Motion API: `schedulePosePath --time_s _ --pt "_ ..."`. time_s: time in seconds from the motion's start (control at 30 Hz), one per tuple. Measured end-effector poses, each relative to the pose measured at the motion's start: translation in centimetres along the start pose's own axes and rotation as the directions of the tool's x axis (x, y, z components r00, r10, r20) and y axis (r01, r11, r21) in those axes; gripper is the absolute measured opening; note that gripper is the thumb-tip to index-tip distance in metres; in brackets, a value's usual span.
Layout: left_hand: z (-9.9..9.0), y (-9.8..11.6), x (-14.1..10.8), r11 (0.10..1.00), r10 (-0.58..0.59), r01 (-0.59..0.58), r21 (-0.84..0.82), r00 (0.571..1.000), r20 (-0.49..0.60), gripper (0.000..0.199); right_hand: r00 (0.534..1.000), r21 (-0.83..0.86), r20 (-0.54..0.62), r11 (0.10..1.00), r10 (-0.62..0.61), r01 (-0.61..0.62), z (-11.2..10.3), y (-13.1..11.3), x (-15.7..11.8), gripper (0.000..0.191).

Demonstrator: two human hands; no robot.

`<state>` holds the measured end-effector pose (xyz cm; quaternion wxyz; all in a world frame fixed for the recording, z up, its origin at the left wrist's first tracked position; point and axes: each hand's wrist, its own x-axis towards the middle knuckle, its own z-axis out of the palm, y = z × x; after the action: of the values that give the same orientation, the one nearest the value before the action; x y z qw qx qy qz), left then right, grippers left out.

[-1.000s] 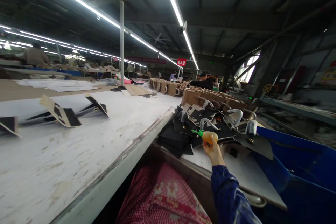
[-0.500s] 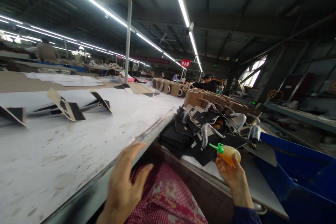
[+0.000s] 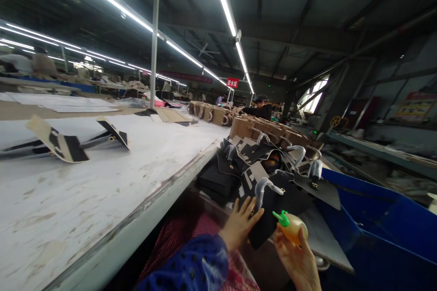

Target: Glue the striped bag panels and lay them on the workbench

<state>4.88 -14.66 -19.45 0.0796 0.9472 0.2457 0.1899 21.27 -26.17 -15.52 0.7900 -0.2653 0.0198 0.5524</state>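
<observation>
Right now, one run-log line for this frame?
left hand: on black bag | right hand: holds yellow squeeze bottle | white table: left

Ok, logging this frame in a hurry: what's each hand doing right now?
Left hand: open, fingers spread on the nearest black bag.
Right hand: closed on the yellow squeeze bottle.

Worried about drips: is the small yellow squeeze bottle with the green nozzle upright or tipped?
Tipped. The small yellow squeeze bottle lies slanted in the right hand, green nozzle pointing up-left toward the black bag piece under the left hand.
</observation>
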Motion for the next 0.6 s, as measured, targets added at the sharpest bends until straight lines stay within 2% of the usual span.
schedulePosePath --time_s 0.17,0.27,0.33,0.4,0.47,0.53,0.6 --pt "-0.2 -0.7 0.5 0.988 0.050 -0.055 -0.145 0.998 -0.037 0.089 0.997 0.020 0.053 0.999 -0.049 0.048 0.4 -0.8 0.2 0.070" --pt "-1.8 -1.0 0.9 0.949 -0.003 -0.033 -0.312 0.994 -0.113 0.080 0.991 0.029 0.099 0.996 -0.084 0.082 0.8 -1.5 0.1 0.076" --pt "-3.6 -0.8 1.1 0.888 -0.083 -0.020 -0.460 0.976 -0.203 0.066 0.984 0.036 0.125 0.992 -0.126 0.122 1.0 -1.9 -0.1 0.078" --pt "-5.7 -0.4 1.0 0.788 -0.233 0.002 -0.616 0.927 -0.295 0.045 0.974 0.041 0.144 0.985 -0.174 0.170 1.1 -2.3 -0.6 0.084" --pt "-7.7 -0.1 0.2 0.659 -0.428 0.028 -0.752 0.836 -0.343 0.044 0.965 0.042 0.169 0.980 -0.200 0.196 1.2 -2.4 -1.2 0.091" --pt "-9.0 0.0 -1.6 0.510 -0.595 0.036 -0.859 0.736 -0.323 0.049 0.959 0.039 0.206 0.980 -0.197 0.193 1.3 -2.1 -1.8 0.095" --pt "-9.5 -0.2 -4.1 0.343 -0.711 0.024 -0.939 0.660 -0.243 0.050 0.954 0.036 0.243 0.984 -0.179 0.175 1.5 -1.6 -2.2 0.096"
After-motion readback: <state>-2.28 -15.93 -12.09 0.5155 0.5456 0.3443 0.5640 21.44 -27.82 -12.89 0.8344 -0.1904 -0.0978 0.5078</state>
